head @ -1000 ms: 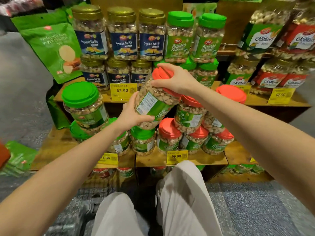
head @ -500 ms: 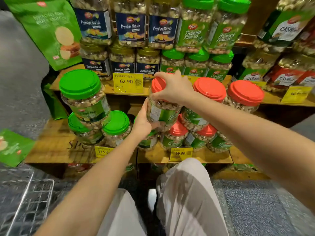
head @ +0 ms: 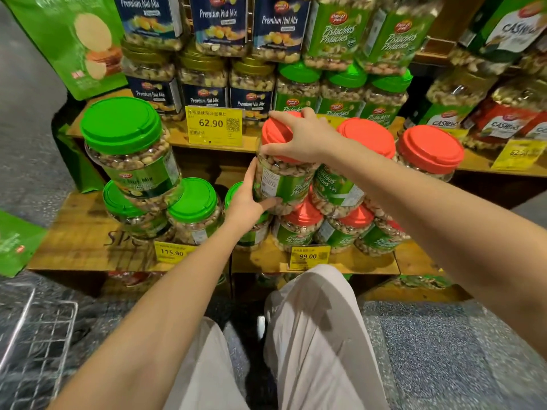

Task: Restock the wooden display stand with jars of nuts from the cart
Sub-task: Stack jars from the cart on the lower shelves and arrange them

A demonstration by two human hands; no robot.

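Observation:
A red-lidded pistachio jar (head: 284, 182) with a green label stands nearly upright on top of the lower jars of the wooden display stand (head: 88, 250). My right hand (head: 299, 137) grips its red lid from above. My left hand (head: 248, 196) holds its lower left side. Two more red-lidded jars (head: 368, 137) stand in the same upper row to its right, and red-lidded jars (head: 302, 226) sit below it.
Green-lidded nut mix jars (head: 127, 143) are stacked on the left of the same shelf. The upper shelf (head: 177, 137) holds blue-labelled nut mix, pistachio and cashew jars. A wire cart (head: 38, 344) corner shows at bottom left. My knees (head: 310, 321) are just before the stand.
The jar has gone from tilted in the air to nearly upright, lowered onto the red-lidded stack. Both hands stay on it. The view has moved closer to the stand.

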